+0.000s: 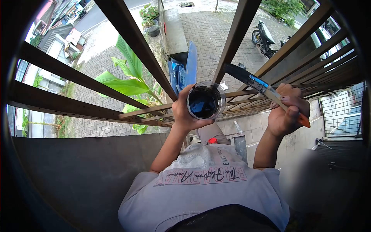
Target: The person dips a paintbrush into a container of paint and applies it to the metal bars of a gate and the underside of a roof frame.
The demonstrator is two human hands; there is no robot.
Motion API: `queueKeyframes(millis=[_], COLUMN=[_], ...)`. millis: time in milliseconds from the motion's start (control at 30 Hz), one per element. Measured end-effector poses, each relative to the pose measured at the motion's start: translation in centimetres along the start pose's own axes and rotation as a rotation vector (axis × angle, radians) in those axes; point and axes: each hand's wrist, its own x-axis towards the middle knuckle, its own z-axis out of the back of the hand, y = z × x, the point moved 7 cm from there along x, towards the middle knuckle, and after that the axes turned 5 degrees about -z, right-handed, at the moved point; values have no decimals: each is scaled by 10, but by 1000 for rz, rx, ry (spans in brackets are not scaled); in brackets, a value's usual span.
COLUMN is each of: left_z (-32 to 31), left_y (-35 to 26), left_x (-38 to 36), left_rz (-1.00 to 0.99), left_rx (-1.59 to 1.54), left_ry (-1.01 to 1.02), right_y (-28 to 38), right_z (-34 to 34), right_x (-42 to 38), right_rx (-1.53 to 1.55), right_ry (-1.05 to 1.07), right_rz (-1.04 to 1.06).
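Dark liquid fills part of a clear round container (203,101), which my left hand (183,109) grips around its left side and base. My right hand (286,112) is closed on the handle of a paintbrush (266,89). The brush slants up and to the left, its dark bristles beside a brown metal bar (237,42) and its orange handle end sticking out past my fingers. A gap separates the bristles from the container. Whether the bristles touch the bar I cannot tell.
Brown bars and a lattice fence (251,104) surround both hands. Beyond stand a blue bin (191,63), a leafy plant (131,79) and a parked motorcycle (264,38). A dark panel (89,166) is at the lower left, a wire grid (343,110) at the right.
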Motion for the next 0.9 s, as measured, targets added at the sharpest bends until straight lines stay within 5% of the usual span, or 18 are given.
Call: queueKeyframes(millis=[900], left_z=[0], left_y=[-1], left_x=[-1], left_rz=[-26], left_rx=[-36], left_ry=[-30], right_y=[40], right_z=[-24], right_x=[-21], right_rx=[-311], right_ry=[134], right_rz=[352])
